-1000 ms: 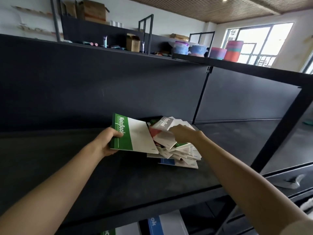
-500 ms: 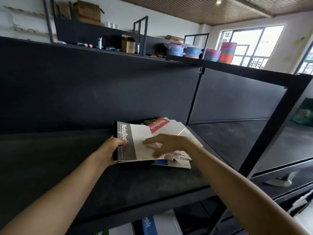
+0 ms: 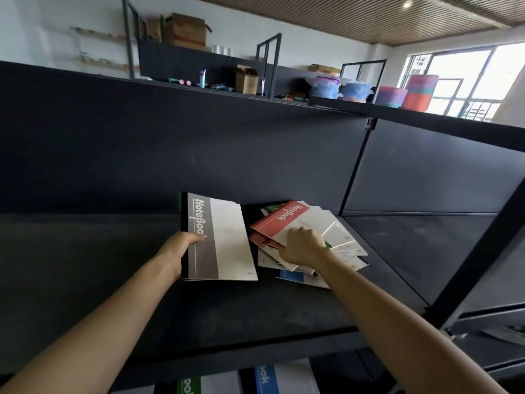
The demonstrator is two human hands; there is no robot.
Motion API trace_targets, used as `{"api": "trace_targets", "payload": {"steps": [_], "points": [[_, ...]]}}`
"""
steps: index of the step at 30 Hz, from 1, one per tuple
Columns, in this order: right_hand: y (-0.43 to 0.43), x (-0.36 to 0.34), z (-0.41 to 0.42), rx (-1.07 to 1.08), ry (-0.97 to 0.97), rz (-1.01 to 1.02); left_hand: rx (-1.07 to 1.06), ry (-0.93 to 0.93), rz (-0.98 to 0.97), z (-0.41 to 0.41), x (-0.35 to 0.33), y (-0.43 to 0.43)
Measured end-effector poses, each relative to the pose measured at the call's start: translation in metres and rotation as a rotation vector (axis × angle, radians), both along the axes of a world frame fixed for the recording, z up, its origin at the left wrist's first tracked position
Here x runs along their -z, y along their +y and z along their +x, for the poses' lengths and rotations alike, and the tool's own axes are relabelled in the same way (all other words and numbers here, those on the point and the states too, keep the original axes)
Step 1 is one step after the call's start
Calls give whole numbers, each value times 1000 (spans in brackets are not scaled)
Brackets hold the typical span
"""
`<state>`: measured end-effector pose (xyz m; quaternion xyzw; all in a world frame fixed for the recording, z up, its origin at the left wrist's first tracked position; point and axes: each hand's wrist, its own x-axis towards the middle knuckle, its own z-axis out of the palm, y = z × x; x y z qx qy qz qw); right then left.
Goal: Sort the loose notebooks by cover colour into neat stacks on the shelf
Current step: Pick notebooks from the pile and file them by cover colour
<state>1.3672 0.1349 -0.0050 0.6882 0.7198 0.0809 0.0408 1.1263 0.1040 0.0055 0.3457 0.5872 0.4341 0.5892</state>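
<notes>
The left grip (image 3: 181, 253) clasps the grey notebook (image 3: 224, 240) by its spine on the shelf (image 3: 113, 265). The right grip (image 3: 302, 247) pinches the red notebook (image 3: 287, 220) atop the pile (image 3: 346, 248). Lift red straight up (neighbours may drag along) and start a separate stack.

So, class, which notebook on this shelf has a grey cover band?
The grey notebook that the left hand grips, apart to the left of the loose pile. Topmost in that pile is the red notebook.

Daylight floods in from the blown-out window (image 3: 466, 78) at upper right; the dark shelf (image 3: 119, 268) stays dim, edges bend, detail is soft.
</notes>
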Motion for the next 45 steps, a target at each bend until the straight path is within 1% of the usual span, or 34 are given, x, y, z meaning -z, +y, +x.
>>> {"api": "trace_targets", "payload": {"steps": [3,7,10,12,13,16,17,19,20,21,22,23,24,25,26,27,28,30,31,34,38,41,43,45], "points": [[3,11,-7,56,44,52,10,7,17,4,0,-3],[2,-5,-8,37,60,91,7,-7,4,4,-2,-6],[-2,-22,-8,52,198,165,14,-45,0,3,-4,-7],[-10,-27,-11,-69,231,225,6,-115,0,7,-5,-7],[-16,-26,-14,-174,243,217,7,-159,8,10,-6,-6],[-36,-17,-19,-468,293,48,16,-380,46,21,-7,-3],[-40,-13,-19,-543,337,-7,21,-381,56,24,-6,-3],[-38,-8,-14,-605,447,-39,34,-247,60,29,-4,-5],[-33,-8,-10,-561,483,8,32,-173,59,30,-2,-5],[-27,-9,-5,-467,494,99,30,-141,56,31,-1,-6],[-19,-10,2,-336,476,198,27,-133,52,31,-1,-6],[-8,-10,14,-172,418,229,22,-125,46,32,-1,-5],[0,-10,24,-1,347,160,13,-114,42,33,-1,-5],[6,-8,32,116,288,39,6,-102,45,33,0,-4],[8,-5,37,167,239,-67,0,-98,51,35,2,-4],[6,-4,40,154,179,-106,-5,-101,55,35,4,-3],[4,-5,40,97,72,-106,-6,-103,58,36,5,-3],[-1,-11,35,-12,-44,-38,-5,-104,60,37,6,-2],[-2,-12,32,-57,-72,-1,-7,-97,58,38,6,-1],[0,-11,21,-107,-151,85,-15,-83,62,37,4,0],[7,-17,18,-137,-219,157,-34,-86,70,30,6,0],[0,-33,13,-32,-192,86,-48,-97,70,25,8,1],[-6,-41,4,22,-108,6,-52,-101,64,24,8,1],[-8,-42,-6,8,-34,-50,-53,-99,64,24,10,2]]}}
